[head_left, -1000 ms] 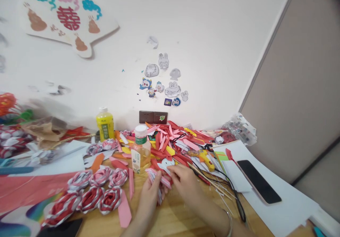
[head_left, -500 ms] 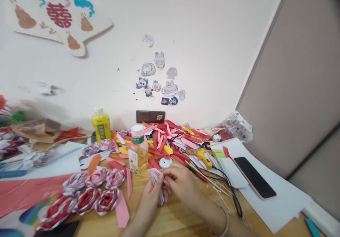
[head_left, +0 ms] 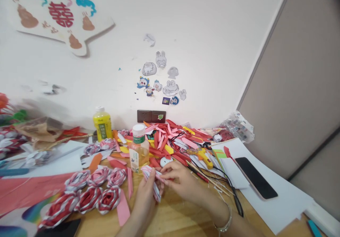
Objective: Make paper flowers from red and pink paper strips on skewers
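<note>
A pink-and-white folded paper piece is held over the wooden table in front of me. My left hand grips it, thumb on top and fingers underneath. On its right side my right hand pinches the paper between thumb and fingertips. A bracelet circles my right wrist. Left of my hands lie finished paper roses, pink-and-white ones in a row behind red-and-white ones. A pink paper strip rests beside them.
Just beyond my hands stands a tea bottle, with a yellow bottle farther back. Coloured paper strips are heaped by the wall. To the right are a yellow glue gun with its cord, thin sticks and a phone on white paper.
My left hand and the paper piece have shifted slightly left. My right fingers have opened out a little from their tight bunch and now pinch the paper's right edge.
</note>
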Available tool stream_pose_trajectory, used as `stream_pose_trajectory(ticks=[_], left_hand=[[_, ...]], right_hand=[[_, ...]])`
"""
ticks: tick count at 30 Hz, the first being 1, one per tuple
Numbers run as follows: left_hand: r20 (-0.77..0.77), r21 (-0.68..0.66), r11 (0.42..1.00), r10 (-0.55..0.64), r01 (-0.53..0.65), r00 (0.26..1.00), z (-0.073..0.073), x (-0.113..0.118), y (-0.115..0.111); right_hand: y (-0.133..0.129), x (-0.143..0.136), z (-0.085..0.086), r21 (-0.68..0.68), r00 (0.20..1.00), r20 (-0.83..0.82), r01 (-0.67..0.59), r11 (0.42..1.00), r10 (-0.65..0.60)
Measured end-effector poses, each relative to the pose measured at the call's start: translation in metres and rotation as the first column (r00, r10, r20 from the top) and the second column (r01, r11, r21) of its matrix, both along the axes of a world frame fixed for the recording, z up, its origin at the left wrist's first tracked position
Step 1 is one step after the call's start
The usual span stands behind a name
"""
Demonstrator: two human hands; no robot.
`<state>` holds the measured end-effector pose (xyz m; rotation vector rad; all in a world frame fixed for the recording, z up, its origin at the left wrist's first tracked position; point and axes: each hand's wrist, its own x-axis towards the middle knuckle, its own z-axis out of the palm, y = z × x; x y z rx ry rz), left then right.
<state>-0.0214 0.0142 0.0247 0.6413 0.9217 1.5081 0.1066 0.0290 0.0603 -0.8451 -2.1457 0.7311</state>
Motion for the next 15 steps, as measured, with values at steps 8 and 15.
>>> stream_pose_trajectory(ticks=[8, 15], left_hand=[[-0.062, -0.037, 0.996, -0.080, 0.077, 0.995, -0.008, 0.001, 0.001], [-0.039, -0.063, 0.962, -0.270, 0.268, 0.962, -0.010, 0.005, -0.003]], right_hand=[[0.007, 0.014, 0.008, -0.033, 0.995, 0.079, -0.066, 0.997, 0.068], [0.014, 0.024, 0.005, -0.052, 0.931, 0.225, -0.283, 0.958, 0.287]])
